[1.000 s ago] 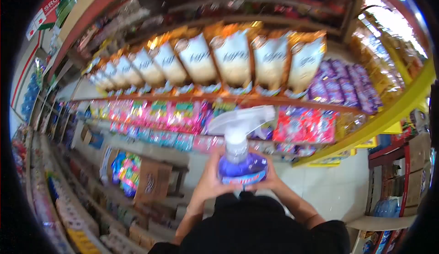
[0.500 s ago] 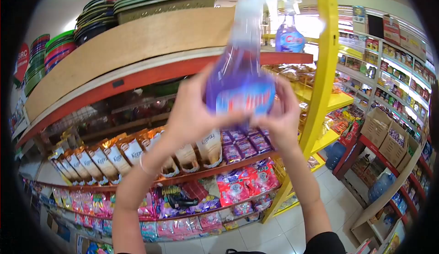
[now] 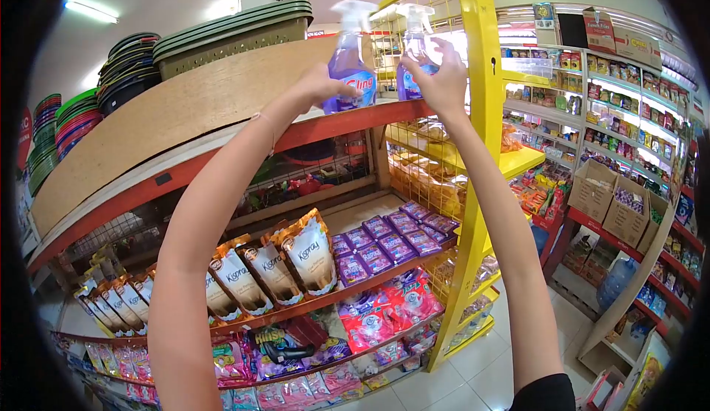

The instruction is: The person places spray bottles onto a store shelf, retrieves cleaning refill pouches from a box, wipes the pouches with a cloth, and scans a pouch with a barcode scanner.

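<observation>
left of the yellow post, "cling" on a bottle, "kispray" on pouches; right, "french fries" on a carton.

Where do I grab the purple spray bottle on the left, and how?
Probably best around the body of the left spray bottle, below its neck, coming from the front. It stands upright near the front edge of the shelf, and the body widens under the narrow neck, so your hands should hold it well.
</observation>
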